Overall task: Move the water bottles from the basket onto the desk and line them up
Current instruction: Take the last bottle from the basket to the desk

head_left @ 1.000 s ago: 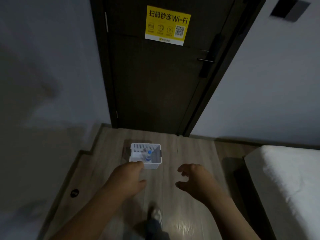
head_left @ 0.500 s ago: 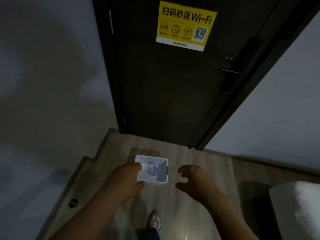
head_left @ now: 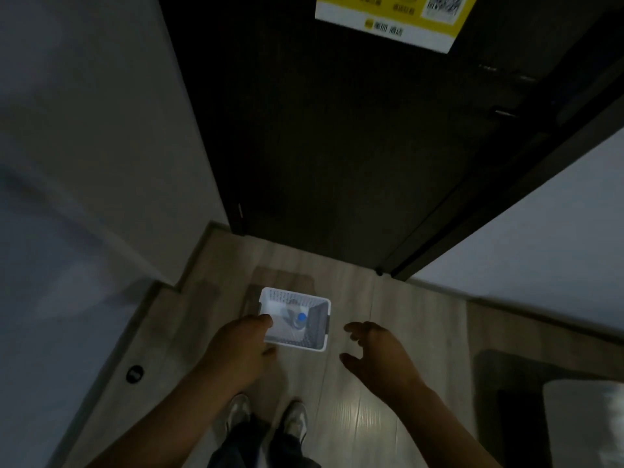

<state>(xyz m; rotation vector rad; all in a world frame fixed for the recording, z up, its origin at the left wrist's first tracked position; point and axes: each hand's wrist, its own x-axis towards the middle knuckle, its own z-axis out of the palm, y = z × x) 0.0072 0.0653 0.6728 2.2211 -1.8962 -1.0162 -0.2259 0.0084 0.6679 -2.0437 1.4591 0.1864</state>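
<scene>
A small white perforated basket (head_left: 319, 332) stands on the wooden floor in front of a dark door. Inside it lies a clear water bottle with a blue cap (head_left: 300, 319); the blur hides any others. My left hand (head_left: 241, 354) reaches forward and covers the basket's near left corner in the picture, its fingers loosely curled and holding nothing. To the right of the basket, and apart from it, my right hand (head_left: 376, 356) hangs with fingers spread and bent, also holding nothing. No desk is in view.
The dark door (head_left: 354, 146) with a yellow Wi-Fi sign (head_left: 398, 18) is straight ahead, with pale walls on both sides. My two shoes (head_left: 266, 420) stand just behind the basket. A white bed corner (head_left: 584, 423) is at lower right, and a round black floor fitting (head_left: 134, 373) at left.
I have stepped closer to the door and the view has tipped down; the basket is nearer and both shoes now show. Both hands keep their pose over the basket area.
</scene>
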